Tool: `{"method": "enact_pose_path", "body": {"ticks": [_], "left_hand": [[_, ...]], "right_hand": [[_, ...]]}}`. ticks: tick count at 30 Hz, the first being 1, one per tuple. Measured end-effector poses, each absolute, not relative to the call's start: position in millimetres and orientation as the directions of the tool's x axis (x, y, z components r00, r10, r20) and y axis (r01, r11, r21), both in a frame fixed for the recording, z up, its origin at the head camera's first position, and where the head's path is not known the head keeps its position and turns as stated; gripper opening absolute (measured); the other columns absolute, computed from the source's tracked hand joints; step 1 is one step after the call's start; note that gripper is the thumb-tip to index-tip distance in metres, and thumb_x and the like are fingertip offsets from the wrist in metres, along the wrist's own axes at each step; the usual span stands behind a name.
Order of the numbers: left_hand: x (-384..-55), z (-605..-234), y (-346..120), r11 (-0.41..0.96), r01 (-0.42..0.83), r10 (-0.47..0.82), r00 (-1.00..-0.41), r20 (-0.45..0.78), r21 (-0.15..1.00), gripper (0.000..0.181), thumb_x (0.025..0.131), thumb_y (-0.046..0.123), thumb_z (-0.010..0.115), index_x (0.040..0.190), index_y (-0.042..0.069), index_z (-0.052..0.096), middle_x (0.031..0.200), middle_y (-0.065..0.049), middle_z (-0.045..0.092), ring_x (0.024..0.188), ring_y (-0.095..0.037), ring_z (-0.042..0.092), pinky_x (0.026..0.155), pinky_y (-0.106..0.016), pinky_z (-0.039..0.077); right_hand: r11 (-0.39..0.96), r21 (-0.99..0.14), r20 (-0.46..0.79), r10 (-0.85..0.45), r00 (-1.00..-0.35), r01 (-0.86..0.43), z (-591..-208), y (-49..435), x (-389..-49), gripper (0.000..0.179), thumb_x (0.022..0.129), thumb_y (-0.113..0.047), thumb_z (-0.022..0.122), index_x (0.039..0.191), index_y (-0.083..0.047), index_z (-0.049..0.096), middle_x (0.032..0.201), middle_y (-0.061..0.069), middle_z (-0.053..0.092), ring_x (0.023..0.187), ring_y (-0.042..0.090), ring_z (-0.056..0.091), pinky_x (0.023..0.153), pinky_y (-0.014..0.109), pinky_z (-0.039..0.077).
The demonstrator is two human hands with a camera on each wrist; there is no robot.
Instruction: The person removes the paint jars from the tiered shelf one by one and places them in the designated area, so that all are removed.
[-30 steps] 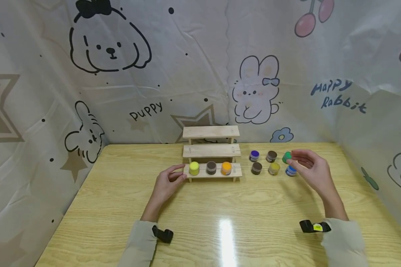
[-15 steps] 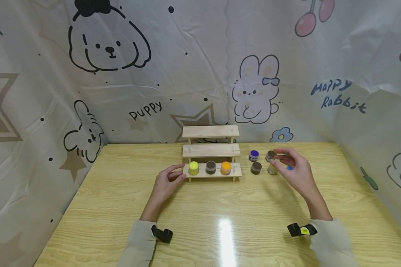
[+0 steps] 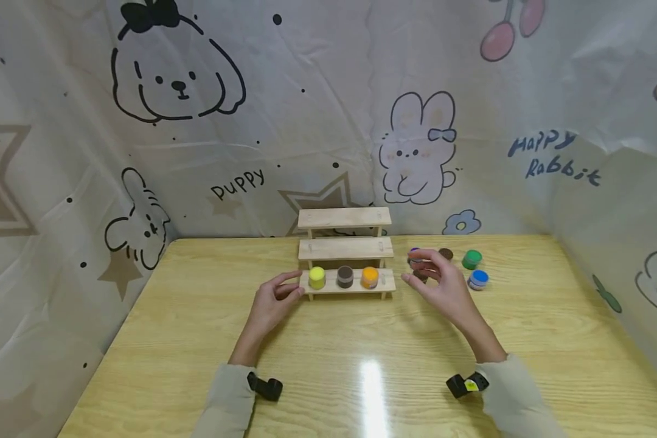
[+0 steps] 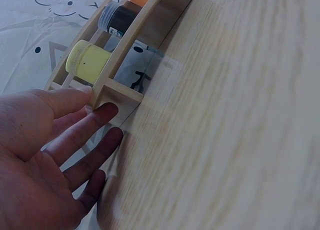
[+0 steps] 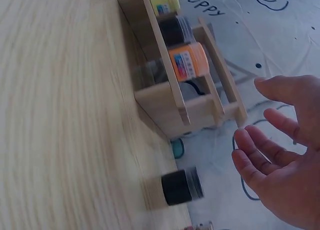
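My left hand [image 3: 274, 306] is at the left end of the three-step wooden stand [image 3: 346, 247], with thumb and fingers pinching the lowest step's end. On that step sit three small paint pots: yellow [image 3: 317, 278], dark brown [image 3: 345, 277] and orange [image 3: 369, 278]. My right hand [image 3: 442, 291] hovers right of the stand, fingers apart and holding nothing. Its fingers and thumb surround, in the head view, a purple pot [image 3: 414, 251] and a dark brown pot [image 3: 420, 277], both partly hidden. In the right wrist view a dark pot [image 5: 181, 186] stands below the hand.
Right of my right hand stand a green pot [image 3: 472, 260] and a blue pot [image 3: 479, 280]. Another brown pot [image 3: 446, 254] shows behind the fingers. The stand's upper two steps bear no pots. A printed cloth [image 3: 317, 121] hangs behind the wooden table [image 3: 197, 340].
My right hand has moved left from the green pot, past the brown and yellow ones, to the pots nearest the stand. The yellow pot there is now hidden behind it. My left hand stays put.
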State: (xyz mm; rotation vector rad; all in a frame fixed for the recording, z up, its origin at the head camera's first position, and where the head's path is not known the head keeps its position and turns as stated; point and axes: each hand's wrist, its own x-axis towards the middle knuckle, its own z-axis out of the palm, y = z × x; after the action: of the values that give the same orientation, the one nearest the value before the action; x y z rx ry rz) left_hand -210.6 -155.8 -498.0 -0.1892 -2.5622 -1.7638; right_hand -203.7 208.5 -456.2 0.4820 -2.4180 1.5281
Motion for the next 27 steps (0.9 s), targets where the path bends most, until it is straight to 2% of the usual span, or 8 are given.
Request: {"method": "enact_pose_path", "body": {"ticks": [3, 9, 14, 20, 27], "left_hand": [[-211, -498, -155, 0.347, 0.114, 0.090, -0.992, 0.088, 0.931, 0.039, 0.097, 0.011, 0.072, 0.136, 0.008, 0.067, 0.112, -0.014, 0.076, 0.106, -0.026, 0.072, 0.090, -0.033, 0.054], [-210, -501, -157, 0.351, 0.096, 0.081, -0.994, 0.072, 0.931, 0.040, 0.097, 0.011, 0.073, 0.137, 0.010, 0.067, 0.114, -0.015, 0.075, 0.108, -0.025, 0.071, 0.095, -0.041, 0.054], [-211, -500, -158, 0.349, 0.103, 0.085, -0.993, 0.078, 0.931, 0.040, 0.097, 0.010, 0.073, 0.137, 0.010, 0.067, 0.114, -0.015, 0.075, 0.107, -0.025, 0.072, 0.092, -0.036, 0.054], [-211, -499, -159, 0.335, 0.104, 0.087, -0.993, 0.079, 0.936, 0.039, 0.098, 0.008, 0.072, 0.137, 0.008, 0.066, 0.115, -0.016, 0.075, 0.108, -0.025, 0.071, 0.089, -0.026, 0.053], [-210, -500, -157, 0.332, 0.112, 0.090, -0.992, 0.087, 0.937, 0.039, 0.098, 0.009, 0.072, 0.136, 0.007, 0.066, 0.113, -0.015, 0.075, 0.107, -0.025, 0.072, 0.092, -0.032, 0.054]], "right_hand": [[0.396, -0.831, 0.352, -0.170, -0.920, -0.391, -458, 199, -206, 0.040, 0.094, -0.013, 0.078, 0.130, -0.005, 0.063, 0.127, 0.018, 0.064, 0.115, 0.031, 0.064, 0.099, 0.050, 0.051], [0.370, -0.858, 0.291, -0.219, -0.931, -0.355, -464, 179, -211, 0.041, 0.093, -0.015, 0.079, 0.128, 0.000, 0.063, 0.125, 0.019, 0.065, 0.114, 0.031, 0.064, 0.101, 0.045, 0.051], [0.362, -0.877, 0.241, -0.239, -0.941, -0.317, -467, 165, -217, 0.042, 0.091, -0.011, 0.081, 0.128, 0.000, 0.064, 0.119, 0.013, 0.068, 0.111, 0.029, 0.066, 0.100, 0.040, 0.052], [0.385, -0.862, 0.239, -0.262, -0.935, -0.329, -469, 152, -222, 0.042, 0.088, -0.009, 0.082, 0.126, 0.000, 0.067, 0.117, 0.013, 0.070, 0.105, 0.028, 0.068, 0.094, 0.042, 0.056], [0.451, -0.834, 0.235, -0.231, -0.944, -0.318, -472, 149, -222, 0.038, 0.088, -0.010, 0.082, 0.123, -0.001, 0.069, 0.116, 0.013, 0.071, 0.100, 0.026, 0.068, 0.088, 0.040, 0.057]]}}
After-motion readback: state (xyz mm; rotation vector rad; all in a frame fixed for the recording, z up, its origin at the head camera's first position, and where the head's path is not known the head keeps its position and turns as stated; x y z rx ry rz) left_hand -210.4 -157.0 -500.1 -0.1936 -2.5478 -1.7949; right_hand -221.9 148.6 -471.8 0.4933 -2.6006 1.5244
